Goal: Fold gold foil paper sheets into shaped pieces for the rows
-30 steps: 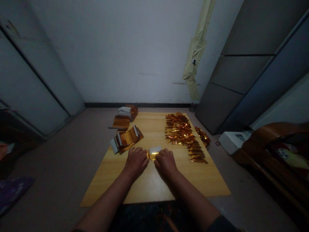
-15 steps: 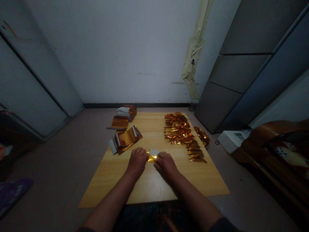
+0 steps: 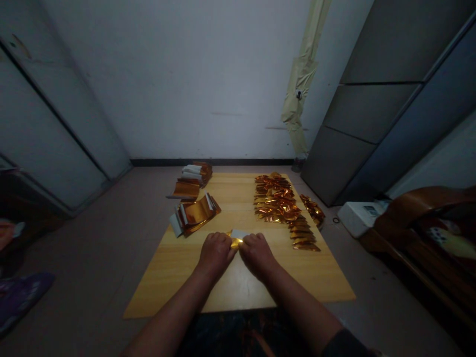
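Between my hands, over the middle of the wooden table [image 3: 178,277], is a small sheet of gold foil paper [image 3: 236,243] with a pale grey side showing at its far part. My left hand [image 3: 216,250] is closed on its left end. The right end is pinched by my right hand [image 3: 257,253], fingers curled. Both thumbs and fingertips partly hide the paper. Beyond my left hand lies a stack of curled gold foil sheets [image 3: 197,212]. Rows of folded gold foil pieces [image 3: 273,198] overlap one another at the far right of the table.
More foil sheets [image 3: 186,189] with grey undersides lie at the table's far left corner. A heap of folded foil [image 3: 313,210] sits past the right edge. A white box [image 3: 359,218], a wooden seat [image 3: 416,223] and a grey refrigerator [image 3: 372,114] stand to the right.
My left hand has moved right, closer to my right hand, and turned over the foil's left end. Less of the gold paper shows between them.
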Demonstrator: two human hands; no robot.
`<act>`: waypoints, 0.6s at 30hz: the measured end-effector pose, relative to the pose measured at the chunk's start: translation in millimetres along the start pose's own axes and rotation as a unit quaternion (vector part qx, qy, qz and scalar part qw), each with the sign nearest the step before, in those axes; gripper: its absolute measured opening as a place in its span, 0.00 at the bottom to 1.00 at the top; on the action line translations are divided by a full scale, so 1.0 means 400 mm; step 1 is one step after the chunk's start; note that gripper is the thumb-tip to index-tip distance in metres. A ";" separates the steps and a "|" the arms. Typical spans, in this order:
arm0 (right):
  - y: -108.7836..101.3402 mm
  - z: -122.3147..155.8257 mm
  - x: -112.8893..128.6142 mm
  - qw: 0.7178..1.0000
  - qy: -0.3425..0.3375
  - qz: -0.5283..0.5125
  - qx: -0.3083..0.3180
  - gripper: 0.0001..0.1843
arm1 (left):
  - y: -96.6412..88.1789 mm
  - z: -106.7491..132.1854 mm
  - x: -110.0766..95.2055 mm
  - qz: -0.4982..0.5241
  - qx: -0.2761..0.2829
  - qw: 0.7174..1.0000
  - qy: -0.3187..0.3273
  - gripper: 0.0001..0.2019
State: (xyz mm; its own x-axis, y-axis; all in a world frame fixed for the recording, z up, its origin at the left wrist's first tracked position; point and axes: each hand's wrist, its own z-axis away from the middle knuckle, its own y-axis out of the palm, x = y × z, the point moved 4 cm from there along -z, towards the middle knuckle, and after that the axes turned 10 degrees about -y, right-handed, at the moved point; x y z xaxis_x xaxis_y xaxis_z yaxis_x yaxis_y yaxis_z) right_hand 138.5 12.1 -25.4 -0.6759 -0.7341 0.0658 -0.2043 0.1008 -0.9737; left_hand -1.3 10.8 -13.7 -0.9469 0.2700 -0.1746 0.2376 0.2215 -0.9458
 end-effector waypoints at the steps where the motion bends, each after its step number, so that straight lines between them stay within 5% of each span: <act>1: -0.003 0.001 -0.002 1.000 0.002 -0.003 0.002 0.08 | 0.006 0.001 0.002 -0.005 -0.009 1.000 0.007 0.11; 10: -0.014 0.013 -0.052 0.997 0.041 -0.064 -0.012 0.07 | 0.017 0.012 0.006 -0.008 -0.058 0.998 0.035 0.09; 18: -0.003 0.003 -0.103 0.978 0.055 -0.184 -0.081 0.07 | 0.003 0.038 -0.013 -0.035 -0.011 0.999 0.024 0.10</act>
State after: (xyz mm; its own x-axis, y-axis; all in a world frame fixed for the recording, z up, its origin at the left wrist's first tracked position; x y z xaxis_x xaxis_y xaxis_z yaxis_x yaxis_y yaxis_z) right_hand 167.4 41.2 -27.1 -0.6056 -0.6651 0.4370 -0.5513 -0.0454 -0.8330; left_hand 0.6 -4.7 -18.0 -0.9503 0.2968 -0.0938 0.1755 0.2620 -0.9490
